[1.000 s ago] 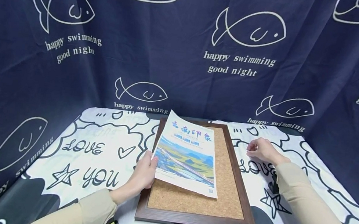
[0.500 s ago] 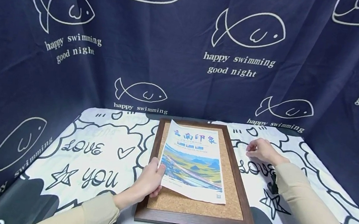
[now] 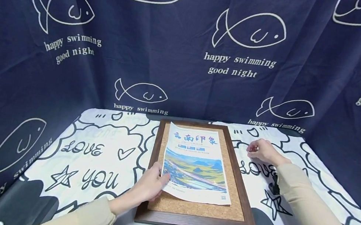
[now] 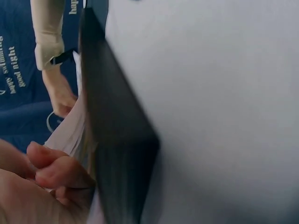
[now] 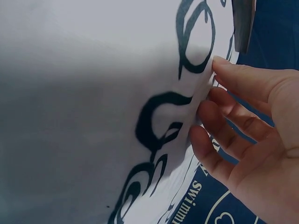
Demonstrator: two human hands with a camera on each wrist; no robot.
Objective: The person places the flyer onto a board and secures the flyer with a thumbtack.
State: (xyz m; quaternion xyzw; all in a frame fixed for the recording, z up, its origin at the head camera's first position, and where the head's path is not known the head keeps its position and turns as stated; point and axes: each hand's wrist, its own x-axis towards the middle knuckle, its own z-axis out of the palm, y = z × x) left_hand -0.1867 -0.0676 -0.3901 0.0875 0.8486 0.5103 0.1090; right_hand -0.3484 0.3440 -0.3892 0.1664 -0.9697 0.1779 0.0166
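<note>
In the head view a printed paper poster (image 3: 196,166) with a colourful landscape and Chinese lettering lies over a cork board (image 3: 237,204) with a dark brown wooden frame. My left hand (image 3: 151,181) grips the poster's lower left edge between thumb and fingers, above the frame's left side. The paper's bottom edge bows a little. To the right of the board, my right hand (image 3: 264,151) rests on the tablecloth with its fingers loosely bent. In the right wrist view nothing shows between the thumb and fingers (image 5: 233,123). The left wrist view shows the frame's dark edge (image 4: 117,130) beside the hand.
A white tablecloth (image 3: 97,136) with black doodles and lettering covers the table. Behind and at both sides hangs a dark blue curtain (image 3: 187,54) printed with white fish. The board's near edge lies close to the front of the view.
My left hand has moved right and slightly down with the poster, which now lies flatter and straighter over the cork board. My right hand has stayed in place.
</note>
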